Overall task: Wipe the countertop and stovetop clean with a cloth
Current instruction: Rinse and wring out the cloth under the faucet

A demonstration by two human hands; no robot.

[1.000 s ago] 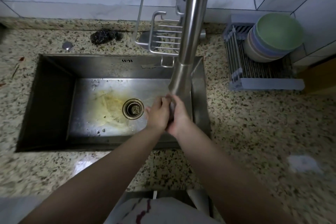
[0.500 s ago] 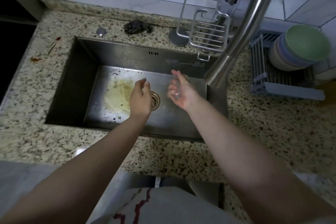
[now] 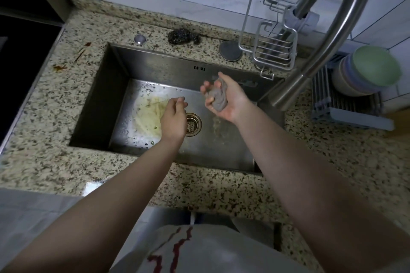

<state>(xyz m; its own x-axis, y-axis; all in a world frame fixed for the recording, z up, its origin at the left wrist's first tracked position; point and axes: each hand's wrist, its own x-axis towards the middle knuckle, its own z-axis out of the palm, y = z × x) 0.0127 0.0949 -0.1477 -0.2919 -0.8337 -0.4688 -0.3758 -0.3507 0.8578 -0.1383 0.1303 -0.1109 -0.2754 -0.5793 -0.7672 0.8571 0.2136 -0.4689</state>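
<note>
Both hands are over the sink (image 3: pixel 106 104), which makes a handy reference for everything else. The right hand (image 3: pixel 230 99) sits palm-up above the basin's right half, fingers curled around a wadded grey cloth (image 3: pixel 218 96), with what looks like water dripping from it toward the basin floor. The left hand (image 3: pixel 174 118) hovers just left of the drain (image 3: pixel 193 124), fingers loosely bent and holding nothing, well apart from the cloth. A yellowish smear (image 3: pixel 148 113) covers the basin floor left of the drain. The faucet (image 3: pixel 317 51) arcs in from the right, its spout ending over the sink's right rim, close to the right wrist, so that side is tight. The speckled countertop (image 3: pixel 332 162) wraps the sink on all sides; the broad stretch to the right is open up to a dish rack (image 3: pixel 346 111) with stacked bowls (image 3: pixel 368 71). Behind the sink's back edge sit a dark scrubber (image 3: pixel 182 36) and a wire caddy (image 3: pixel 275 49). Left of the sink, reddish stains (image 3: pixel 60 67) mark the counter near its edge, with a dark drop beyond.
</note>
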